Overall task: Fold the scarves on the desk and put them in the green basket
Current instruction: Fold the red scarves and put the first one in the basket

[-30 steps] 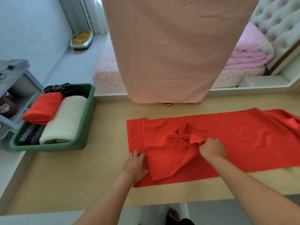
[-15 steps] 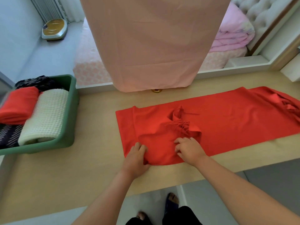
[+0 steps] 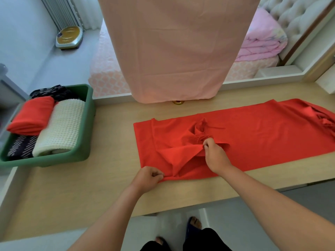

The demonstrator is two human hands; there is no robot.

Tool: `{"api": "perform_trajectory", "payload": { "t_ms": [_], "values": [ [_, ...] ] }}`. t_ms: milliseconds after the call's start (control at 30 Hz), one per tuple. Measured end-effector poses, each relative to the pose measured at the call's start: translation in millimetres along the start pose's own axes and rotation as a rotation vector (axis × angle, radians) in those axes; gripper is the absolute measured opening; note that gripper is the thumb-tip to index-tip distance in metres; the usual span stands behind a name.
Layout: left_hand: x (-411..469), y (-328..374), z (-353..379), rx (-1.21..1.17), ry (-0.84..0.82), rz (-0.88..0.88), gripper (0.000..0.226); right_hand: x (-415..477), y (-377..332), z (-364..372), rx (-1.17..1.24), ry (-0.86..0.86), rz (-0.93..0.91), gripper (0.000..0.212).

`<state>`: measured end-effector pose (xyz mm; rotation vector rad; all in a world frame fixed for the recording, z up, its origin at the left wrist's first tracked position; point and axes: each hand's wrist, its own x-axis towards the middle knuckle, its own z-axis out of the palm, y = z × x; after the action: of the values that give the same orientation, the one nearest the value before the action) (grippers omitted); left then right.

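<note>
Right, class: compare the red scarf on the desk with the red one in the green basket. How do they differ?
The desk scarf lies spread out long; the basket scarf is folded compact. The left hand and right hand pinch the desk scarf; no hand touches the basket scarf. Both are red.

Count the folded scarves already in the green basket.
4: the red scarf at the left, the cream waffle scarf right of it, the black striped scarf in the near left corner, the dark patterned scarf at the far end. More may be hidden underneath.
</note>
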<state>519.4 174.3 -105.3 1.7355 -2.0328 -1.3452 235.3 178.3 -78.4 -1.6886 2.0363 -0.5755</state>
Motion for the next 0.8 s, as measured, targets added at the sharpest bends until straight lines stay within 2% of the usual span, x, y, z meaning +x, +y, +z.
{"api": "perform_trajectory", "payload": {
  "t_ms": [33, 67, 133, 200, 300, 367, 467, 500, 600, 667, 733, 800],
  "values": [
    [-1, 6, -1, 0.01, -0.004, -0.023, 0.004, 2, -5, -3, 0.017, 0.016, 0.002, 0.007],
    [-1, 11, 0, 0.035, 0.013, -0.029, 0.015, 5, -11, -5, 0.023, 0.013, -0.003, 0.006],
    [2, 25, 5, 0.103, 0.095, 0.027, 0.049, 10, -23, -9, 0.022, -0.031, -0.02, 0.004],
    [6, 46, 15, 0.112, 0.189, 0.075, 0.076, 13, -35, -12, 0.021, -0.084, -0.051, 0.01],
    [16, 81, 34, 0.139, 0.293, 0.06, 0.092, 17, -47, -17, 0.039, -0.119, -0.109, 0.021],
    [25, 93, 43, 0.217, 0.337, 0.009, 0.083, 23, -50, -23, 0.066, -0.097, -0.149, 0.023],
    [34, 92, 43, 0.244, 0.448, -0.037, 0.034, 32, -46, -32, 0.091, -0.049, -0.178, 0.021],
    [35, 88, 39, 0.213, 0.483, -0.045, 0.029, 34, -42, -37, 0.086, -0.042, -0.182, 0.022],
    [34, 71, 18, 0.163, 0.601, -0.031, 0.034, 38, -28, -49, -0.002, -0.063, -0.197, 0.026],
    [31, 60, -2, 0.18, 0.67, 0.039, 0.035, 39, -16, -51, -0.124, -0.118, -0.225, 0.027],
    [26, 51, -23, 0.219, 0.671, 0.152, 0.04, 37, -8, -49, -0.237, -0.152, -0.286, 0.027],
    [18, 43, -42, 0.333, 0.582, 0.255, 0.04, 35, -5, -47, -0.376, -0.164, -0.342, 0.026]
  ]
}}
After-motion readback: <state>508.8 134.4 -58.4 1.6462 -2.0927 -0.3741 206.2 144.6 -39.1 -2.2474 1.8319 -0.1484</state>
